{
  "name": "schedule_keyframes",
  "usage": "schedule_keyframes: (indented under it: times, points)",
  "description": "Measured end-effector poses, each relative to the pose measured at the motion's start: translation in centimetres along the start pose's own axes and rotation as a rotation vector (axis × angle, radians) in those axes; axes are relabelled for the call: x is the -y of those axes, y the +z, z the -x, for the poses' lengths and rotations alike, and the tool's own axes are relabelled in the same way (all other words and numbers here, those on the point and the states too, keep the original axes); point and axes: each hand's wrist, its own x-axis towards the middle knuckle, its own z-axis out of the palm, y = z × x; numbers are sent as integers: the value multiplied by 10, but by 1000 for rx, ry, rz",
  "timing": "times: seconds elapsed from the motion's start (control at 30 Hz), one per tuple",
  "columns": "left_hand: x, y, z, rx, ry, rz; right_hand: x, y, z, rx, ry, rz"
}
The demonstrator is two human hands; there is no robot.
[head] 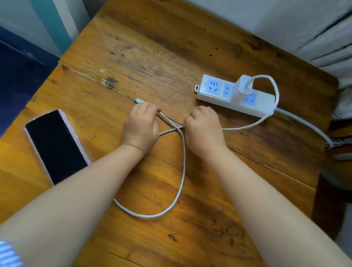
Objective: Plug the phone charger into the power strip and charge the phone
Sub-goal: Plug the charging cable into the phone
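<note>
The white charger block already sits in the white power strip, beyond the right hand, which is fisted on the white cable. The left hand pinches the cable just behind its plug tip. Next, I judge, the tip goes to the black slab phone lying on the scarred wooden worktop left of that hand.

home room | worn wooden table | curtain | blue floor
</note>
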Motion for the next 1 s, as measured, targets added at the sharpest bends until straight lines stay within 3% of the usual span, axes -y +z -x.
schedule_keyframes:
  times: [0.17,0.23,0.37,0.5,0.6,0.77,1.0]
  points:
    - [39,-36,21,50,-81,-82,42,22,-8,-49,96,-207]
    - [60,-57,31,104,-27,-163,57,24,-19,-82,114,-228]
    - [95,-88,48,344,270,-537,80,26,-38,-104,134,-261]
    - [127,-111,50,770,256,-829,96,29,-42,-83,119,-301]
    - [131,-121,43,916,355,-969,100,32,-31,-82,51,-344]
    - [119,-120,41,1027,487,-1100,99,30,-10,-95,90,-525]
    - [111,-122,42,952,495,-995,93,26,28,-106,322,-800]
